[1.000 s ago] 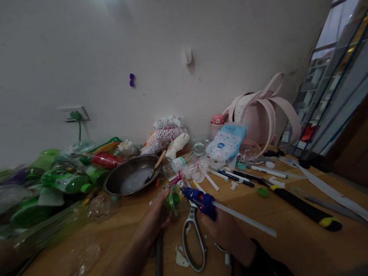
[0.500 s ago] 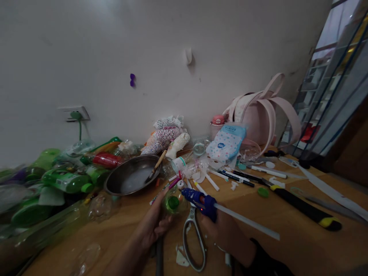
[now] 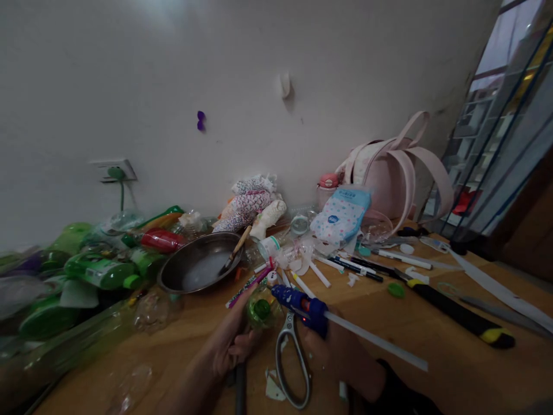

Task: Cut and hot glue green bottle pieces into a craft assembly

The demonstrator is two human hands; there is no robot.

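Note:
My left hand [image 3: 233, 343] is closed on a clear plastic bottle piece with a green cap [image 3: 260, 310], holding it low over the table. Only some fingers show; the rest are behind the piece. My right hand [image 3: 326, 349] grips a blue hot glue gun [image 3: 302, 306], its nozzle pointing left at the upper edge of the bottle piece. I cannot tell whether the two touch. A long white glue stick [image 3: 375, 338] sticks out of the gun's back end, and a small red light glows on its body. Between my hands lie grey-handled scissors [image 3: 280, 363].
A metal bowl [image 3: 170, 282] with a brush [image 3: 235, 251] stands behind my left hand. Green plastic bottles [image 3: 99, 271] crowd the left side. Markers [image 3: 319, 274], a black-and-yellow utility knife [image 3: 458, 314] and a blue packet [image 3: 341, 213] lie to the right, before a pink backpack [image 3: 384, 178].
The capped bottle piece has turned slightly in my left hand, and more of a pink pen shows behind it. The glue gun has tilted a little, its stick end now lower and farther right.

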